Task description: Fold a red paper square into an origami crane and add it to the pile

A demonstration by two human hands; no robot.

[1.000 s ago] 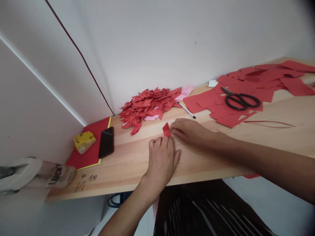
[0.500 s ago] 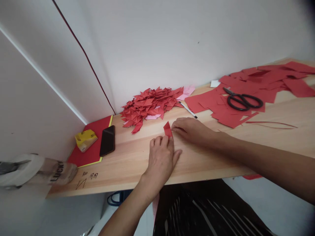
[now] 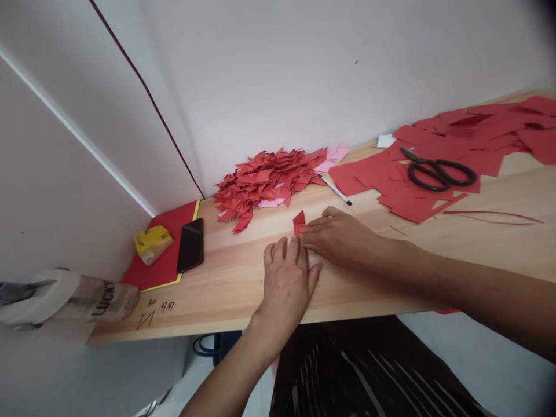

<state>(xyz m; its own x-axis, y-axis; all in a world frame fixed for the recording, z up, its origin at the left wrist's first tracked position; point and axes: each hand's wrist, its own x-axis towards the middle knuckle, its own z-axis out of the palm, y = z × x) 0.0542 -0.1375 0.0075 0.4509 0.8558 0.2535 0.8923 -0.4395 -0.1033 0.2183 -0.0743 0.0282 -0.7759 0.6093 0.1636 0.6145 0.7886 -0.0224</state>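
A small folded piece of red paper lies on the wooden table, its slanted tip showing beyond my fingers. My left hand rests palm down, its fingertips holding the near end of the paper against the table and its thumb out to the side. Coming in from the right, my right hand presses its closed fingers on the paper's right side, touching the left fingertips. The paper's lower part is hidden under the fingers.
Behind the hands is a heap of folded red paper pieces, beside a pen. Black-handled scissors lie on red paper sheets to the right. At left are a phone, a yellow packet and a bottle.
My right hand has moved slightly left and down onto the red paper, against the left fingertips. The left hand stays in place, and the view has shifted a little.
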